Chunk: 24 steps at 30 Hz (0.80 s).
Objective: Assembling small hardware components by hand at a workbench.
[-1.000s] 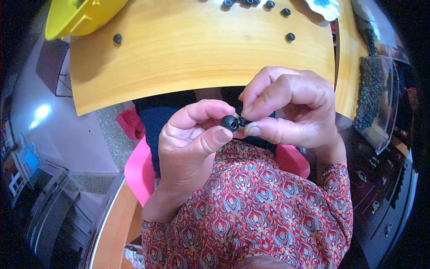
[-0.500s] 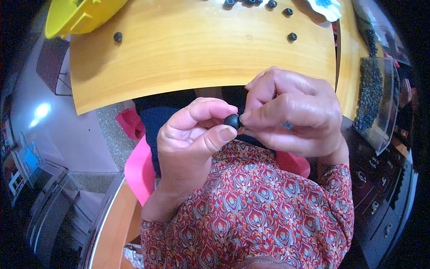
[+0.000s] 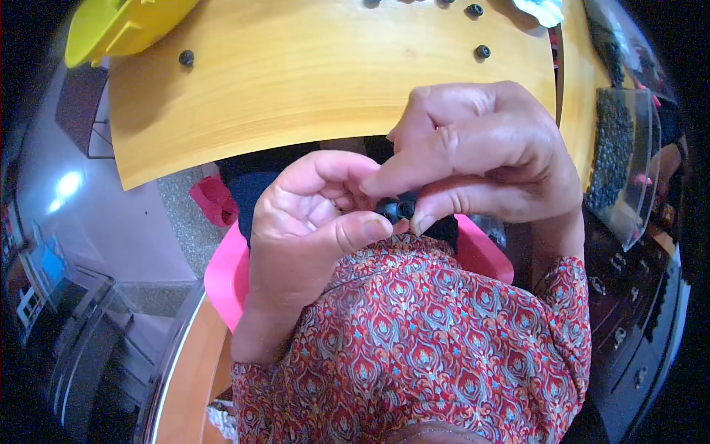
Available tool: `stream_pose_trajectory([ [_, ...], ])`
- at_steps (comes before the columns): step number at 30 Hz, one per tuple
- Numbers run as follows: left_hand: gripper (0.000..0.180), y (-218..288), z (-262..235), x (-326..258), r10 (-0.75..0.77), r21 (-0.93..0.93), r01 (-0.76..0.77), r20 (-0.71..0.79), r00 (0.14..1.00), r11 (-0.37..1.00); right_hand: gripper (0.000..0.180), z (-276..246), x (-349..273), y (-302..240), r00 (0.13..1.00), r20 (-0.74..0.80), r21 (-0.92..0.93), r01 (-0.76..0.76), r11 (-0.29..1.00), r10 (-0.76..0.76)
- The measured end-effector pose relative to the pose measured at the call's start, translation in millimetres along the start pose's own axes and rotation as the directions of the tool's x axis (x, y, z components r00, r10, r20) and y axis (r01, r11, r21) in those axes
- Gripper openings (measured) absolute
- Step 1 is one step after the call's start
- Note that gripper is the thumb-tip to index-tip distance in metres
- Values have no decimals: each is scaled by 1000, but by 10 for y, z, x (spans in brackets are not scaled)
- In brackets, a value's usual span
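Observation:
Just beyond the near edge of the table, over my lap, both hands meet at a small black round part [image 3: 394, 209] with a ridged, narrower right end. My left hand [image 3: 296, 222] pinches its left end between thumb and fingertips. Around the narrower end, the thumb and fingers of my right hand [image 3: 495, 148] close in, with the thumb tip at its lower right. My fingers cover some of the part, so whether it is one piece or two cannot be made out.
Similar black parts lie on the wooden table [image 3: 310, 89], including one at the left [image 3: 186, 58] and one at the right [image 3: 482, 52]. A yellow tray [image 3: 126, 29] stands far left, a white scalloped dish [image 3: 543, 11] far right. A clear box [image 3: 642, 170] of small black pieces stands rightmost.
My right hand has tilted and its fingers have shifted up around the part. The part's narrower ridged end now shows between the hands. The view has shifted slightly.

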State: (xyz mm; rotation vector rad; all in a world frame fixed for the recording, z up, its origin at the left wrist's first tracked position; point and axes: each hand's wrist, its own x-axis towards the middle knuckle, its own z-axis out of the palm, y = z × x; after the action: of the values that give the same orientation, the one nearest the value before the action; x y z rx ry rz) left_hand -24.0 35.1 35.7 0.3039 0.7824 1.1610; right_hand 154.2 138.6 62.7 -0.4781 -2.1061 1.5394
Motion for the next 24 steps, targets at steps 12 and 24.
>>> stream_pose_trajectory([
  [12,56,97,-39,83,-96,-41,100,91,991,994,33,-81,129,62,970,242,109,-7,994,-19],
  [24,55,36,-3,32,-170,-129,175,44,984,976,27,76,18,96,993,107,171,26,985,-45],
])
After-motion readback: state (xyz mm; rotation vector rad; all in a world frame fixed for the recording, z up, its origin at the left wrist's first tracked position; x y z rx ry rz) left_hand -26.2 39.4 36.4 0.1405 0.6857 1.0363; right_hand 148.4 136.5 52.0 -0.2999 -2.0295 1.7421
